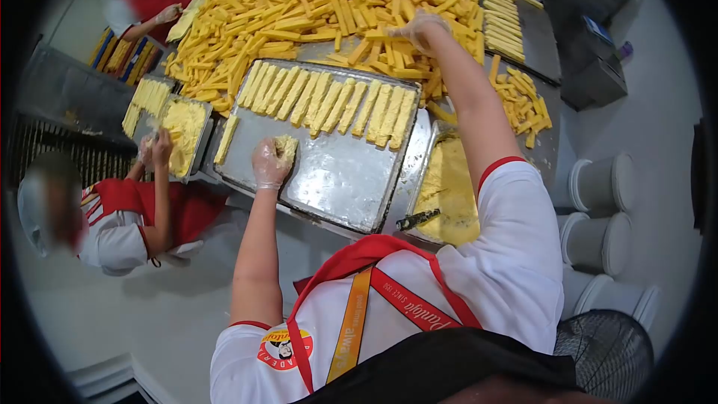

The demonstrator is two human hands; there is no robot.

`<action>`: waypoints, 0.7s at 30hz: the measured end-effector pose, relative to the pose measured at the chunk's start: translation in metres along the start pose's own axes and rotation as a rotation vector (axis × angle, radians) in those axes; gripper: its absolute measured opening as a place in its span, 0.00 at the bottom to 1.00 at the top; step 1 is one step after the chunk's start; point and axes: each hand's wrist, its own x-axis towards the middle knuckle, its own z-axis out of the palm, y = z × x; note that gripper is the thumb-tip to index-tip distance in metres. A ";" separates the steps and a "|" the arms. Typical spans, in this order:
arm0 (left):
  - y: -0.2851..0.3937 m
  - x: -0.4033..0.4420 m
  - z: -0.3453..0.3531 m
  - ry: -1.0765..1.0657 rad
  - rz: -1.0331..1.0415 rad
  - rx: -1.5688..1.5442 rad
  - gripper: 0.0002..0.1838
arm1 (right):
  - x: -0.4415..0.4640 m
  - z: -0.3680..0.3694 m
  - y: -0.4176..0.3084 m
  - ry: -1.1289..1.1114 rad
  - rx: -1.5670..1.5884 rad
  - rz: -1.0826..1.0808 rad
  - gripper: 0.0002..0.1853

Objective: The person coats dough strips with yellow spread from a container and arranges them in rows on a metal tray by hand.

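My left hand (272,164), in a clear glove, is closed round a lump of pale yellow crumbly coating (286,148) over the left part of a metal tray (336,179). Along that tray's far side lies a row of coated sticks (321,105), with one more stick (226,139) at its left edge. My right hand (423,31), also gloved, reaches into the big pile of plain yellow sticks (299,11) beyond the tray. Its fingers are partly spread at the pile; whether they hold a stick cannot be made out.
A tray of yellow coating (449,187) with a dark-handled tool (417,219) sits right of my tray. Another tray of coated sticks (502,19) lies at the far right. Co-workers stand at the left and far side. Lidded buckets (602,182) and a fan (604,352) are at the right.
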 end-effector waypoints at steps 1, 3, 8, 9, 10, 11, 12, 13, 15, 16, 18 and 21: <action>-0.002 0.000 -0.001 0.010 0.019 0.016 0.14 | 0.001 0.009 -0.006 0.000 0.003 -0.011 0.59; -0.005 -0.003 0.003 0.022 0.053 0.033 0.14 | -0.005 0.014 -0.021 0.011 -0.132 -0.021 0.58; -0.006 -0.001 0.005 -0.019 -0.004 0.010 0.14 | 0.000 0.021 -0.021 -0.044 -0.115 -0.035 0.54; -0.005 0.000 0.005 -0.011 0.006 0.033 0.14 | 0.015 0.026 -0.014 -0.088 -0.064 -0.035 0.53; -0.004 0.000 0.004 -0.002 0.015 0.057 0.14 | 0.020 0.026 -0.009 -0.132 -0.014 -0.035 0.52; -0.004 0.000 0.003 0.008 0.022 0.081 0.14 | 0.023 0.027 0.001 -0.151 0.088 -0.012 0.51; -0.003 -0.001 0.001 0.010 0.032 0.092 0.14 | 0.019 0.022 0.009 -0.169 0.187 0.008 0.51; -0.003 -0.001 0.000 0.012 0.041 0.102 0.14 | 0.019 0.021 0.010 -0.156 0.193 0.010 0.49; -0.003 -0.001 0.001 0.005 0.047 0.128 0.14 | 0.017 0.021 0.010 -0.102 0.116 -0.004 0.46; -0.005 -0.001 0.002 -0.004 0.044 0.143 0.14 | 0.014 0.021 0.011 -0.060 0.033 -0.016 0.45; -0.007 -0.001 0.002 -0.010 0.044 0.147 0.13 | -0.002 0.012 0.016 -0.077 -0.033 -0.083 0.47; -0.006 -0.002 0.001 0.004 0.021 0.115 0.13 | -0.008 0.013 0.031 -0.066 0.059 -0.150 0.50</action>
